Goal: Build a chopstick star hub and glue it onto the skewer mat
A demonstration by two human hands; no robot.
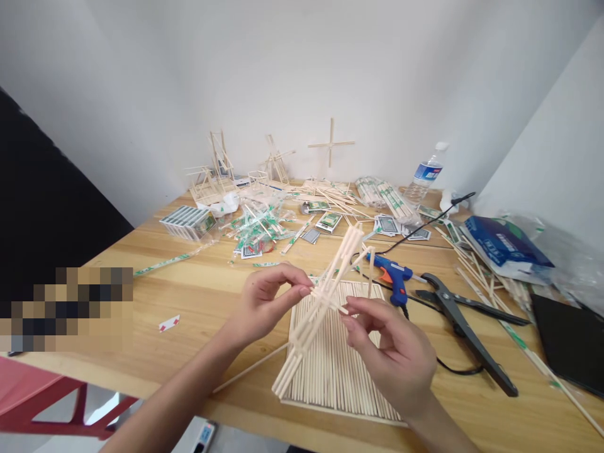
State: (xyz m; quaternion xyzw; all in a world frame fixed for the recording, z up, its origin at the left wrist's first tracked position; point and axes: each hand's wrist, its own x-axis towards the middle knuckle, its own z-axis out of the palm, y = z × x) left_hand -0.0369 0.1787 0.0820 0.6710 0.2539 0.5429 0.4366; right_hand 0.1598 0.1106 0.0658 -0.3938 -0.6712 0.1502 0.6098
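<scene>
My left hand [271, 299] pinches the near-left side of a pale wooden-stick frame [333, 277] between thumb and fingers. The frame is a long, slanted bundle of sticks with short crosspieces at its middle. From the other side my right hand [394, 346] closes its thumb and index finger on the end of a crosspiece. Beneath both hands lies a flat mat of sticks [337, 371] set side by side. A thin upright stick structure [370, 270] stands behind the frame, partly covered by it. One loose stick [252, 367] passes by my left wrist.
On the right lie a blue glue gun [394, 277], black-handled cutters [467, 333], a blue package [507, 248] and a dark flat panel [569, 340]. Wrappers [262, 226], card packs [189, 222], loose sticks [330, 192] and a water bottle [427, 173] crowd the back.
</scene>
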